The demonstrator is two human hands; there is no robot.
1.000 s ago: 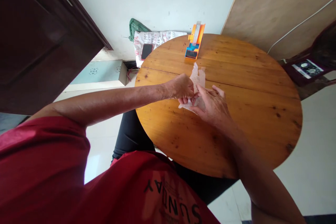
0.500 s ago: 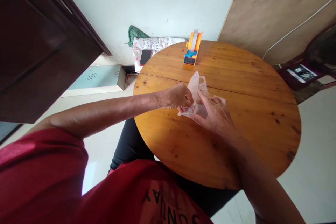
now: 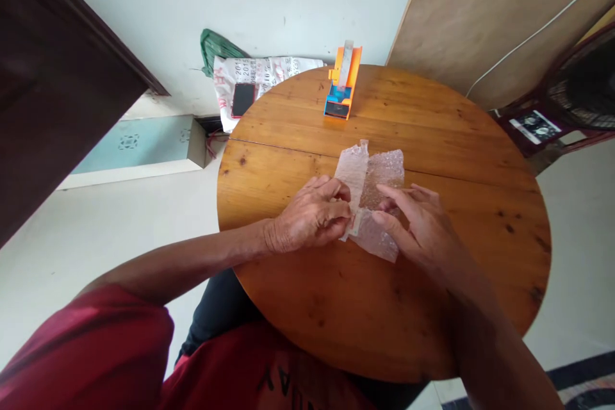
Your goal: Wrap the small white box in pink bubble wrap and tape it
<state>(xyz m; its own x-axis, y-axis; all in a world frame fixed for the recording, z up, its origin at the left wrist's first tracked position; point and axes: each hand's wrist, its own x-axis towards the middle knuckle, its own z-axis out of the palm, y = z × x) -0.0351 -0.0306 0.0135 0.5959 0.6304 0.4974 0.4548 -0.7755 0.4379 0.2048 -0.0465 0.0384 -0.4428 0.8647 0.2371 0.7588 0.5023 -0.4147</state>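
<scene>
A clear sheet of bubble wrap [image 3: 379, 173] lies flat on the round wooden table [image 3: 461, 160], with one strip folded over along its left side. My left hand [image 3: 312, 214] rests on the table and pinches the folded left edge between thumb and fingers. My right hand [image 3: 416, 224] lies on the sheet's right part, fingers stretched and pressing it down. The lower part of the sheet shows between the two hands.
An orange and blue tape dispenser [image 3: 341, 86] stands at the table's far edge. On the floor behind lie a printed white sack [image 3: 259, 73] with a dark phone [image 3: 243, 99] on it and a green bag [image 3: 216, 48]. A dark cabinet [image 3: 52, 90] stands left, a fan [image 3: 586, 83] right.
The bubble wrap, held bunched up between both hands before, is now spread flat on the table. My left hand turned palm down. The view shifted closer and to the right.
</scene>
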